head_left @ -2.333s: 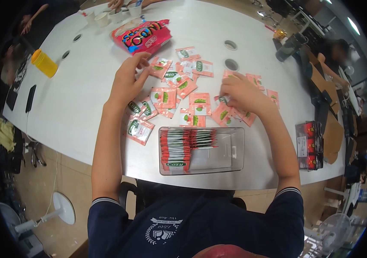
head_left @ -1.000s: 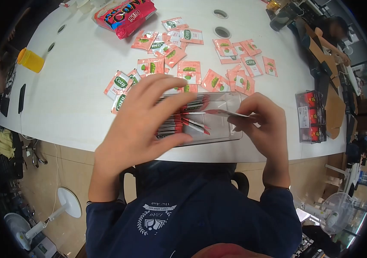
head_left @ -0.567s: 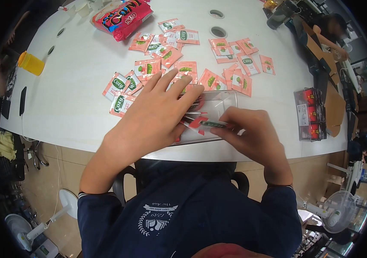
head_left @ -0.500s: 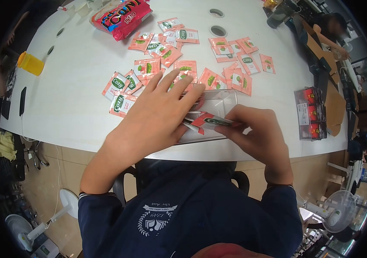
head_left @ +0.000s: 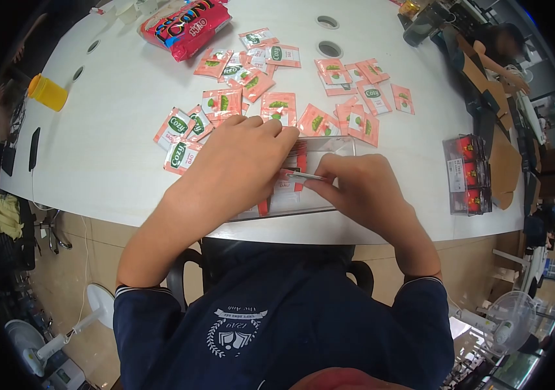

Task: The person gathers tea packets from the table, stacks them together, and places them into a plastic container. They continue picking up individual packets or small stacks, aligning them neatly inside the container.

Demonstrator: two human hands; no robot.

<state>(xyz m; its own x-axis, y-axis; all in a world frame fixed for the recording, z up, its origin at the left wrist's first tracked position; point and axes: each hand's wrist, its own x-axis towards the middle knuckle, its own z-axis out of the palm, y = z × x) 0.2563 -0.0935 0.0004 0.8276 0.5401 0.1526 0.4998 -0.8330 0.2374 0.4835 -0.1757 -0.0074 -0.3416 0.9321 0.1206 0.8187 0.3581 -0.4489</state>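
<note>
A clear plastic box (head_left: 339, 146) sits near the table's front edge with several pink-and-white Cozy sachets (head_left: 284, 198) standing and lying inside. My left hand (head_left: 241, 156) rests over the box's left part, its fingers curled over the far wall, fingertips hidden. Between thumb and forefinger, my right hand (head_left: 362, 185) pinches a sachet (head_left: 303, 175), seen nearly edge-on above the box's open middle. Loose sachets (head_left: 277, 107) lie spread beyond the box, and a smaller cluster (head_left: 355, 123) lies to its far right.
At the back left is a red snack bag (head_left: 186, 29). A yellow cup (head_left: 48, 93) and a dark phone (head_left: 34, 151) lie to the left. On the right stands a clear pack with red items (head_left: 469, 174), beside cardboard (head_left: 504, 162). Another person sits at the far right.
My left hand's fingers have drawn back from spread to curled over the box. My right hand has shifted left and turned the sachet edge-on over the box.
</note>
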